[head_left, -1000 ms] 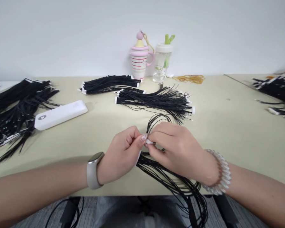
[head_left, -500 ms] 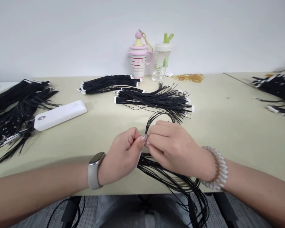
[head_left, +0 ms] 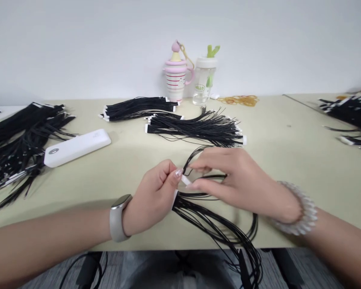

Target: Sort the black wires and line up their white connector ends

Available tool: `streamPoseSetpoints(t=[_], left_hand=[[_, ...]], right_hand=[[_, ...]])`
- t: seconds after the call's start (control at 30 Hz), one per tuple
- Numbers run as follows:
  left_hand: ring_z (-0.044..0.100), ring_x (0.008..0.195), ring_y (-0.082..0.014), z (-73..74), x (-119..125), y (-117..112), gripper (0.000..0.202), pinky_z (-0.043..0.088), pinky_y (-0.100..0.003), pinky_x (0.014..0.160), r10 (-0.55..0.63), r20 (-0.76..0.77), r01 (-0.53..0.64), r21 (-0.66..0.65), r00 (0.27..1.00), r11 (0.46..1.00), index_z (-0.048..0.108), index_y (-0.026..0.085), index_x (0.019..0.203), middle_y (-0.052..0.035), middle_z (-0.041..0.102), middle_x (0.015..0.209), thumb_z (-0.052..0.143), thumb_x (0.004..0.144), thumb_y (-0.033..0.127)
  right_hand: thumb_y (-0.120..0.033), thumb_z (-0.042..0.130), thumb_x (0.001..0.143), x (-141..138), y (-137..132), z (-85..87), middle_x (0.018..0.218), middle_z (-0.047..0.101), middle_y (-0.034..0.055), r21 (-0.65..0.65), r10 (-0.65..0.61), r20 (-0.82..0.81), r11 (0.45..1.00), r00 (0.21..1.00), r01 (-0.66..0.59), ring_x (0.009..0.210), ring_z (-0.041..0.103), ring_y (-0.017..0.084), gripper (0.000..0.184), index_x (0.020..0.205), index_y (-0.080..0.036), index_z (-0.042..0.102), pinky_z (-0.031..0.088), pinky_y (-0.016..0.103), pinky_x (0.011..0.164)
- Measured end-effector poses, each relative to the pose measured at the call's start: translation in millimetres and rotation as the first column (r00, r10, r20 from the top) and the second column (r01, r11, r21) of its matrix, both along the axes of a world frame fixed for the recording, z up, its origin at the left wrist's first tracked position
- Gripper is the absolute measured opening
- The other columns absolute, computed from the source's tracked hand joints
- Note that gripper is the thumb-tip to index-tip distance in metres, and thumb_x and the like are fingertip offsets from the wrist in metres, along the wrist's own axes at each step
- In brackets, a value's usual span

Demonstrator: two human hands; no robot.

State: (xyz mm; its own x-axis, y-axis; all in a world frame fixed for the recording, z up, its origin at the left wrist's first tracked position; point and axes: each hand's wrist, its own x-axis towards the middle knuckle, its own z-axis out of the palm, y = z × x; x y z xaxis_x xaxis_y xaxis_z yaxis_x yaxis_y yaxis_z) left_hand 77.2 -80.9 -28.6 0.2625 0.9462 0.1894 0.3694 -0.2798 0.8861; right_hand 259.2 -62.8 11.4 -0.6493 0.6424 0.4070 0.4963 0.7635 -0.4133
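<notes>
Because these cords weigh almost nothing and go limp the moment they hang free, I judge the bundle of black cords [head_left: 210, 224] is best taken at its bound end, where the strands are gathered flat. Further along they would likely slide, splay and snag on one another.

My left hand [head_left: 152, 196] is curled nearly closed. Its thumb and forefinger are pinched tight on that bound end, and the strands fan out from under it, pass beneath my right wrist and spill over the near edge of the table [head_left: 289, 160].

My right hand [head_left: 237, 182] is half open, with forefinger and thumb spread and a gap between them. The thumb tip is at the small white tab [head_left: 185, 180], just beside my left forefinger. One looped cord [head_left: 198, 154] arches up beyond my right fingertips. Whether that hand truly grips the strand or only touches it, I cannot tell.

Beyond both hands lie flat heaps of cords [head_left: 198, 126], and well off past my left hand sits a white power bank [head_left: 76, 146].
</notes>
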Motion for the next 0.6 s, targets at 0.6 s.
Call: streamPoseSetpoints(t=[0.6], left_hand=[[0.035,0.055,-0.0086,4.9,2,1,0.029,0.032,-0.022,0.053,-0.193,0.067,0.197,-0.064,0.979,0.978,0.039,0.018,0.065,0.0042,0.039,0.059,0.033,0.090,0.031]], right_hand=[[-0.018,0.042,0.089,4,-6,-2.1,0.068,0.049,0.0009,0.247,0.027,0.296,0.963,0.955,-0.104,0.062,0.038,0.011,0.020,0.076,-0.016,0.057,0.028,0.026,0.060]])
